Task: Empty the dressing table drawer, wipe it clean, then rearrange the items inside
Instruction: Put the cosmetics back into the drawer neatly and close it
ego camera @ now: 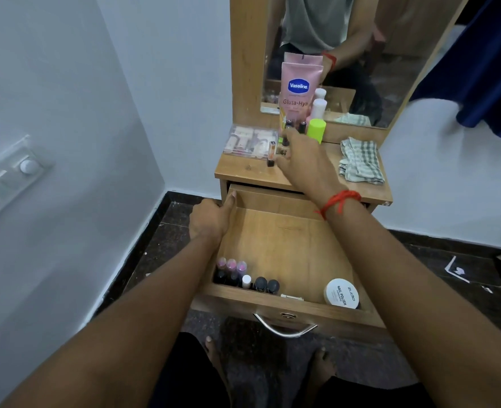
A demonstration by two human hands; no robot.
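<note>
Wood-grain laminate lines the drawer (287,248), which stands pulled well out of the dressing table, its floor mostly bare and pale brown with a faint dark scratch near the back. A curved metal handle (284,326) hangs on its front panel.

Along the inside of the front wall, at the left corner, stands a cluster of nail polish bottles (231,273), some with pink tops, some with black caps and one with a white cap. Toward the right corner lies a white jar (342,293) printed NAIL POLISH.

The left hand (211,219) grips the drawer's left wall near the back, fingers curled outside and the thumb lying along the rim. The right hand (302,160), a red thread (340,200) round its wrist, reaches over the tabletop (243,169) among small bottles; seen from behind, whether its fingers hold anything cannot be told.

On the tabletop stand a pink Vaseline tube (298,92), a white bottle (318,108) and a neon-green capped bottle (316,129) against the mirror (390,54). A clear plastic case (250,141) lies at the left and a checked cloth (359,160) is crumpled at the right.
</note>
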